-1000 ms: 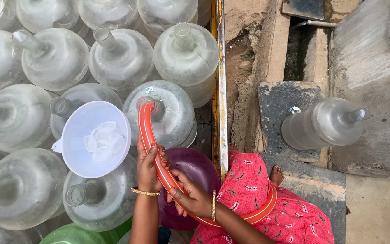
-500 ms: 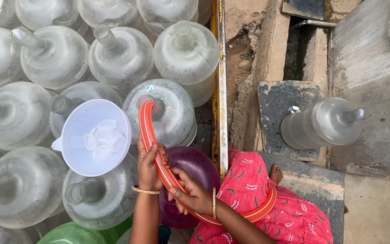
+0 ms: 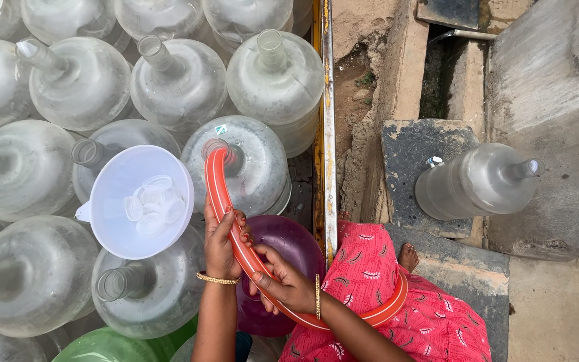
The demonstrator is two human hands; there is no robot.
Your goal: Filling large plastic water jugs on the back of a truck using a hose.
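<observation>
Bottles crowded the left of my view: big clear water jugs (image 3: 41, 268) packed shoulder to shoulder, necks pointing every way. Among them sat a white jug (image 3: 139, 201), resting on top of the clear ones, with several loose white caps (image 3: 155, 204) lying in its bottom. Below it a green jug (image 3: 112, 345) showed at the lower edge.

Just right of the white jug, my left hand (image 3: 221, 241) was wrapped around a red hose (image 3: 219, 191), fingers closed on it, a gold bangle at the wrist. The hose curved up from my grip and its end went into the neck of a clear bottle (image 3: 256, 167) standing in front of me. My right hand (image 3: 288, 285) clasped the same hose a little lower, thumb over it, and from there the hose looped down and to the right across my pink patterned clothing (image 3: 410, 302). A purple jug (image 3: 286, 241) sat beneath both hands.

Further right ran a yellow rail (image 3: 323, 121), then bare earth and concrete slabs, with one clear bottle (image 3: 477, 181) lying on its side on the stone.
</observation>
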